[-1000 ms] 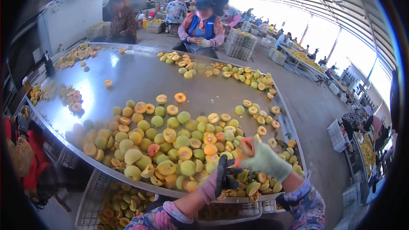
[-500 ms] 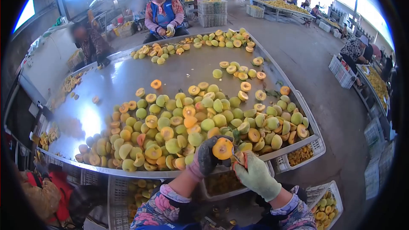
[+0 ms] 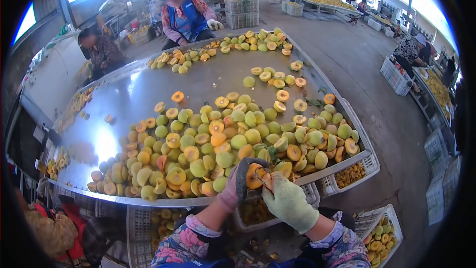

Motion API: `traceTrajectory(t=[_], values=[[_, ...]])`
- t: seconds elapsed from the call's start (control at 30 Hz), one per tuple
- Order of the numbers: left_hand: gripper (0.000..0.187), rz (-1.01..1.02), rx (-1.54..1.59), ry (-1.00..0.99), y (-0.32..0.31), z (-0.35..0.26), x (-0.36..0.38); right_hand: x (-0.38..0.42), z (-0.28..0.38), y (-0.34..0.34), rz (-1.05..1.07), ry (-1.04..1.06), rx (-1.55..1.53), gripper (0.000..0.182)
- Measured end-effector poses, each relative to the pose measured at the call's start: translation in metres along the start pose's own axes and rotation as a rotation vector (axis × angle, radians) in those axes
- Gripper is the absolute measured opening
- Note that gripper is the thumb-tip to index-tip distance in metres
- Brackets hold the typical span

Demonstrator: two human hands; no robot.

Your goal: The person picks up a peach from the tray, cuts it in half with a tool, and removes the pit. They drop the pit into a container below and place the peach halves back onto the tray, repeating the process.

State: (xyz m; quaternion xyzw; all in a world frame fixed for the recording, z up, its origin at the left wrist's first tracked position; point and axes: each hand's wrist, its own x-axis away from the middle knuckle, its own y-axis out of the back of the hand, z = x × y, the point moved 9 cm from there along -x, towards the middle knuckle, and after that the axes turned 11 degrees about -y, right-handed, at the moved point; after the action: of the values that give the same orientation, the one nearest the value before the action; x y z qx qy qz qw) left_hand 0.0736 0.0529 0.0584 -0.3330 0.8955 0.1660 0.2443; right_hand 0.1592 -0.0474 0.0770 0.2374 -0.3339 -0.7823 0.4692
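Note:
My left hand (image 3: 237, 184), in a dark grey and pink glove, is closed around a peach half (image 3: 255, 175) with its orange cut face turned toward my right hand. A pale green glove covers my right hand (image 3: 291, 202), whose fingers are wrapped around a small pitting tool (image 3: 268, 182) with a reddish handle. The tool's thin metal end meets the cut face; its exact shape is partly hidden. Just beyond both hands, a large heap of green-yellow peach halves (image 3: 198, 168) lies on a metal table (image 3: 148, 89).
White crates of fruit pieces (image 3: 313, 197) stand under the table's near edge; another crate (image 3: 391, 213) is at lower right. Across the table sits a person in a blue vest (image 3: 191, 17). Other people sit at the far left (image 3: 101, 52) and lower left (image 3: 54, 228).
The peach half has tilted in my left hand, and my right hand has moved slightly left and up with the tool. Across the table, the person in the vest has moved a gloved hand outward.

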Motion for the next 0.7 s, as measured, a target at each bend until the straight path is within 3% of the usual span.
traceTrajectory(t=[0.07,0.2,0.27,0.33,0.4,0.47,0.57,0.6,0.63,0.67,0.7], values=[[0.039,-0.036,-0.213,-0.077,0.007,0.007,0.006,0.001,0.005,-0.003,0.001,0.019,0.07,0.024],[0.031,-0.134,-0.11,-0.073,0.013,0.024,0.015,0.002,0.005,-0.015,0.027,0.023,0.187,0.028],[0.027,-0.066,-0.364,-0.219,0.01,0.005,0.011,0.004,-0.001,-0.024,0.036,0.029,0.162,0.028],[0.028,-0.079,-0.301,-0.119,0.011,0.018,0.017,0.005,-0.001,-0.027,0.042,0.033,0.142,0.027],[0.028,-0.095,-0.236,-0.016,0.01,0.028,0.021,0.007,0.0,-0.028,0.12,0.009,-0.044,0.028],[0.027,-0.115,0.088,0.071,0.006,0.035,0.02,0.01,-0.009,-0.042,0.219,-0.065,-0.153,0.026],[0.028,-0.059,0.181,0.191,-0.001,0.022,0.008,0.013,-0.015,-0.051,0.327,-0.165,-0.321,0.023],[0.028,-0.057,0.18,0.195,0.003,0.024,0.007,0.013,-0.015,-0.05,0.344,-0.188,-0.37,0.022],[0.026,0.036,0.072,0.079,0.003,0.017,0.003,0.012,-0.011,-0.044,0.348,-0.19,-0.372,0.022],[0.025,0.129,-0.035,-0.038,-0.001,0.009,0.001,0.015,-0.013,-0.047,0.508,-0.334,-0.524,0.026],[0.025,0.129,-0.035,-0.035,-0.001,0.008,0.001,0.021,-0.014,-0.054,0.667,-0.479,-0.676,0.029]])
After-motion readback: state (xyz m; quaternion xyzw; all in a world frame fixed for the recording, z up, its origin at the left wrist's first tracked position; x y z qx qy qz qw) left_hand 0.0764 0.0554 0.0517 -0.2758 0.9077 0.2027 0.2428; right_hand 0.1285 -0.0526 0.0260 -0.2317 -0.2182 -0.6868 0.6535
